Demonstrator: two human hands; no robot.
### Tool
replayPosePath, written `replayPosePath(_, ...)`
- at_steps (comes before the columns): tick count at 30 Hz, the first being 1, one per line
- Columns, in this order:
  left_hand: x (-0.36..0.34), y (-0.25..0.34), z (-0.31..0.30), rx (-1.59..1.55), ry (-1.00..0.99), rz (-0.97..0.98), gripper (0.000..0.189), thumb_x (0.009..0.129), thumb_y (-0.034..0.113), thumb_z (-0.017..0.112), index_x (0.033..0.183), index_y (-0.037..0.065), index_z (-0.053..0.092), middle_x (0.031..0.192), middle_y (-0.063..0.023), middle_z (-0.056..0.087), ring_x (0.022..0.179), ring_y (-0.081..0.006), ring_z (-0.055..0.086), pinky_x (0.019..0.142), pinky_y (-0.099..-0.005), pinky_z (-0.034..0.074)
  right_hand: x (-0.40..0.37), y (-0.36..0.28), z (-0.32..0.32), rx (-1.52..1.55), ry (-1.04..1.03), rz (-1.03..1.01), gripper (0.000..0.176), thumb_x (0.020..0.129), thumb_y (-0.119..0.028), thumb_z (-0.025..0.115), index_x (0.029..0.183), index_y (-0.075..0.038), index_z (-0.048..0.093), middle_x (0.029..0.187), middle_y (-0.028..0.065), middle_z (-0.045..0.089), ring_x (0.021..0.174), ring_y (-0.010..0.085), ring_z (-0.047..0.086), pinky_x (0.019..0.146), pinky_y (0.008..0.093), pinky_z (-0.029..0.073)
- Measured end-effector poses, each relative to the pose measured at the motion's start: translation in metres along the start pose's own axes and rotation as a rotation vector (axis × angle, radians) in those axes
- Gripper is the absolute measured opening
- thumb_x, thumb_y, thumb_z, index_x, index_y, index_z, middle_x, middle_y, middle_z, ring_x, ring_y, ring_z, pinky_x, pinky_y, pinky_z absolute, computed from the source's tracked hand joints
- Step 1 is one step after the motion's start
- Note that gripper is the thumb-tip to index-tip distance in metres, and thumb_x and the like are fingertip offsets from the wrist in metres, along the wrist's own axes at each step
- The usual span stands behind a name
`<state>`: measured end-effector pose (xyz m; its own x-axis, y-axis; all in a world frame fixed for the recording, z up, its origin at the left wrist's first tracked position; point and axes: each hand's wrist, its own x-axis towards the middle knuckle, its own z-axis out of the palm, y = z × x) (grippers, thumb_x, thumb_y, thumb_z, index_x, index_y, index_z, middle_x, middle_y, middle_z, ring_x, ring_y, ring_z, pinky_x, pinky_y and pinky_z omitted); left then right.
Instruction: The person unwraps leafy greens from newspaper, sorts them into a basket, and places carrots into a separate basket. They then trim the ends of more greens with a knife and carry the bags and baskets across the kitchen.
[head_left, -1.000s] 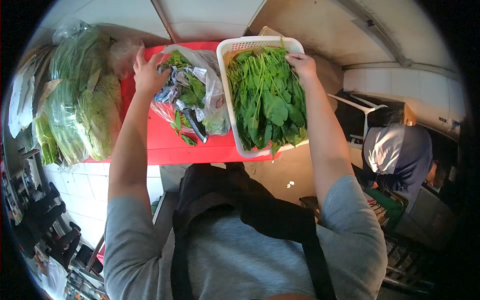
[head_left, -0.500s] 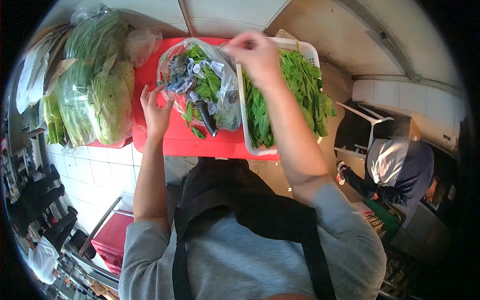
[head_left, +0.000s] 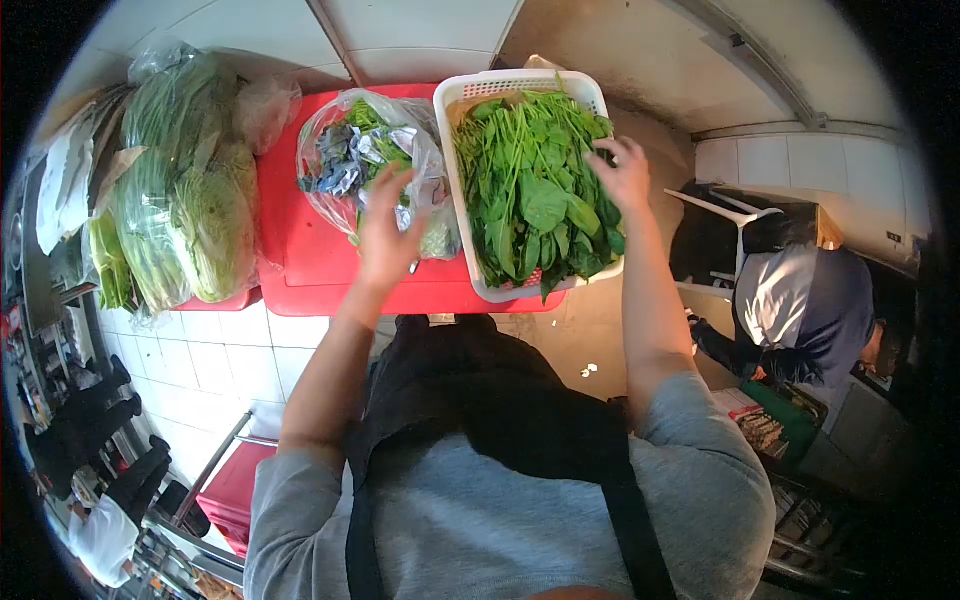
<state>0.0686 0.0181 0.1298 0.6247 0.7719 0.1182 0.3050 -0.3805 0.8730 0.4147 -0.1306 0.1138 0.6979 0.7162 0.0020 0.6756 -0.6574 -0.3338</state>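
My left hand (head_left: 386,232), fingers apart, hovers over the near right part of a clear plastic bag (head_left: 432,172). Inside that bag lie green leaves and crumpled printed paper (head_left: 342,165). A white plastic basket (head_left: 450,130) stands to the right of the bag, heaped with long-stemmed leafy greens (head_left: 540,190). My right hand (head_left: 626,172) is at the basket's right side with its fingers spread and curved, right beside the leaves. Nothing shows in either hand. The dark handle seen earlier by the bag is mostly hidden behind my left hand.
Bag and basket rest on a red surface (head_left: 315,285). Large plastic-wrapped vegetables (head_left: 185,190) lie at the left, with a cabbage-like head (head_left: 215,215) among them. A bent-over person (head_left: 805,310) is at the right, near a white-framed stand (head_left: 740,215). More people are at the far left.
My right hand has moved from above the bag and basket gap to the basket's right side. My left hand has moved right, in front of the bag. The view has shifted slightly.
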Motion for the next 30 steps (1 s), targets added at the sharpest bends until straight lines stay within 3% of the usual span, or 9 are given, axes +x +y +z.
replayPosePath(4, 0.035, 0.04, 0.076, -0.04, -0.206, 0.142, 0.051, 0.085, 0.024, 0.063, 0.133, 0.017, 0.046, 0.14, -0.025, 0.034, 0.13, -0.0419, 0.033, 0.107, -0.0468, 0.029, -0.036, -0.045, 0.022, 0.053, -0.102, -0.015, 0.051, 0.07, -0.045, 0.071, 0.117, -0.029, 0.06, 0.139, 0.0167, 0.039, 0.127, 0.0376, 0.038, 0.099, 0.058, 0.033)
replayPosePath(10, 0.037, 0.023, 0.127, 0.111, -0.307, -0.137, 0.05, 0.086, 0.036, 0.061, 0.132, 0.021, 0.047, 0.14, -0.0295, 0.031, 0.131, -0.0439, 0.031, 0.106, -0.0457, 0.031, -0.055, -0.062, -0.014, 0.099, -0.189, -0.181, 0.045, 0.078, -0.039, 0.067, 0.121, -0.027, 0.058, 0.133, 0.0168, 0.043, 0.122, 0.0352, 0.042, 0.098, 0.05, 0.037)
replayPosePath(14, 0.024, -0.008, 0.135, 0.377, -0.273, -0.197, 0.062, 0.073, 0.014, 0.069, 0.131, 0.014, 0.044, 0.143, -0.0273, 0.028, 0.131, -0.0432, 0.031, 0.105, -0.0451, 0.034, -0.033, 0.015, -0.001, 0.21, -0.104, -0.073, 0.044, 0.08, -0.033, 0.067, 0.121, -0.02, 0.057, 0.125, 0.0202, 0.049, 0.114, 0.0375, 0.048, 0.098, 0.0415, 0.041)
replayPosePath(15, 0.023, 0.007, 0.125, 0.313, -0.306, -0.202, 0.068, 0.068, 0.003, 0.067, 0.131, 0.01, 0.042, 0.144, -0.0269, 0.025, 0.131, -0.0422, 0.03, 0.106, -0.0434, 0.033, -0.027, 0.026, -0.003, 0.26, -0.142, -0.017, 0.045, 0.08, -0.034, 0.067, 0.121, -0.019, 0.057, 0.124, 0.0207, 0.05, 0.113, 0.0378, 0.049, 0.098, 0.0418, 0.041)
replayPosePath(18, 0.028, 0.011, 0.137, -0.089, -0.127, -0.229, 0.072, 0.068, 0.009, 0.069, 0.134, 0.011, 0.039, 0.144, -0.0285, 0.022, 0.132, -0.0427, 0.029, 0.107, -0.0442, 0.031, -0.015, 0.037, 0.012, 0.375, -0.187, 0.109, 0.055, 0.076, -0.04, 0.07, 0.125, -0.02, 0.054, 0.118, 0.0224, 0.053, 0.107, 0.039, 0.053, 0.097, 0.0414, 0.041)
replayPosePath(22, 0.035, 0.04, 0.152, 0.041, -0.272, -0.138, 0.084, 0.063, 0.025, 0.076, 0.138, 0.029, 0.037, 0.148, -0.0263, 0.017, 0.132, -0.0478, 0.025, 0.108, -0.0468, 0.029, -0.026, -0.007, 0.02, 0.379, -0.169, -0.009, 0.064, 0.07, -0.032, 0.076, 0.128, -0.024, 0.05, 0.112, 0.0209, 0.054, 0.109, 0.0391, 0.052, 0.095, 0.0418, 0.043)
replayPosePath(25, 0.036, 0.045, 0.154, 0.21, -0.279, -0.114, 0.067, 0.057, 0.017, 0.079, 0.119, 0.026, 0.053, 0.139, -0.0228, 0.03, 0.123, -0.0478, 0.037, 0.1, -0.0486, 0.038, -0.039, -0.031, 0.008, 0.401, -0.24, -0.034, 0.063, 0.063, -0.011, 0.079, 0.119, -0.024, 0.055, 0.108, 0.0178, 0.053, 0.111, 0.0382, 0.051, 0.092, 0.0416, 0.045)
replayPosePath(28, 0.035, 0.033, 0.141, 0.246, -0.157, -0.06, 0.054, 0.053, 0.008, 0.08, 0.103, 0.016, 0.059, 0.125, -0.0197, 0.042, 0.112, -0.0434, 0.046, 0.093, -0.046, 0.043, -0.033, -0.011, 0.007, 0.637, -0.078, -0.117, 0.057, 0.061, -0.007, 0.078, 0.114, -0.019, 0.058, 0.112, 0.0173, 0.052, 0.11, 0.0368, 0.051, 0.093, 0.0416, 0.044)
replayPosePath(30, 0.03, 0.019, 0.13, 0.225, -0.074, -0.041, 0.054, 0.053, 0.008, 0.081, 0.102, 0.015, 0.06, 0.122, -0.0195, 0.044, 0.108, -0.0422, 0.049, 0.092, -0.0433, 0.044, -0.028, 0.006, -0.004, 0.676, -0.158, -0.052, 0.053, 0.069, -0.02, 0.078, 0.119, -0.017, 0.058, 0.12, 0.0214, 0.05, 0.113, 0.0367, 0.05, 0.097, 0.0423, 0.041)
